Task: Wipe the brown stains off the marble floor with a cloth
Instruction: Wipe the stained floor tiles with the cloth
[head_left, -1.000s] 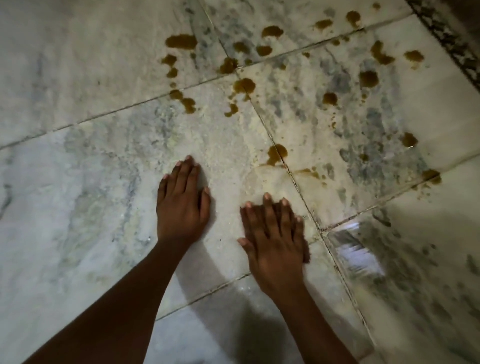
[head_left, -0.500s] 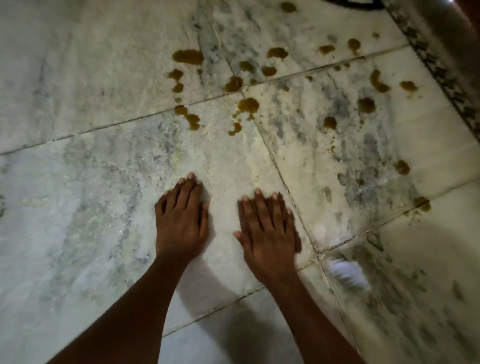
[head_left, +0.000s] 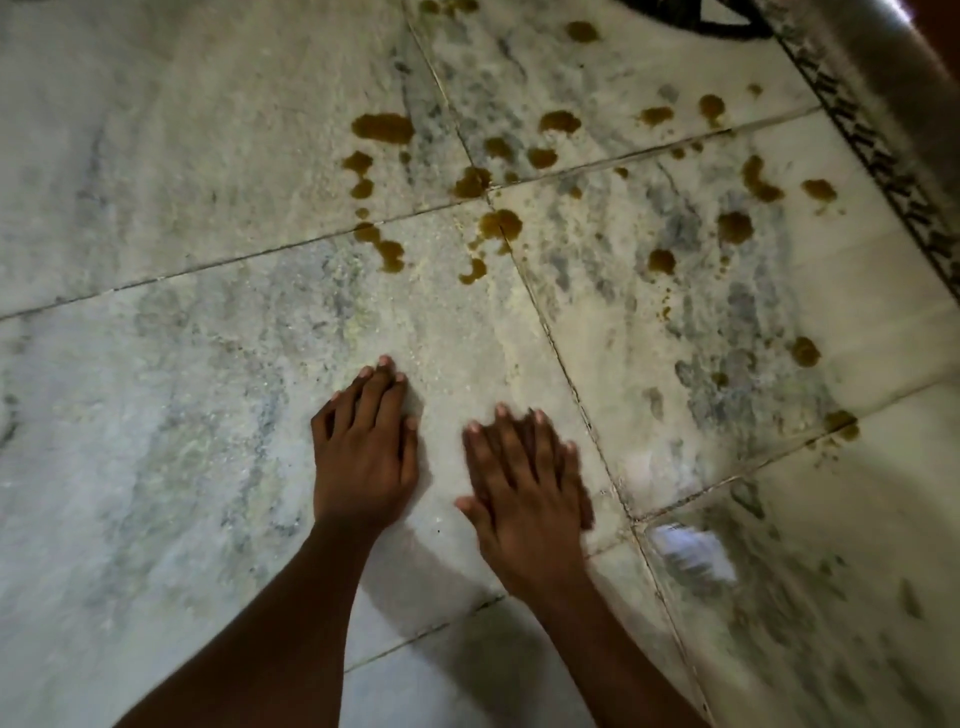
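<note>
Head view, both hands flat on marble floor (head_left: 182, 364) — left hand (head_left: 363, 457) fingers straight, right hand (head_left: 524, 499) fingers spread.

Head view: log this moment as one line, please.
left hand: flat on marble floor | right hand: flat, blurred, cloth barely visible | brown stains: unwiped ahead

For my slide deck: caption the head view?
Both hands flat on marble floor, brown stains ahead unwiped.
</note>
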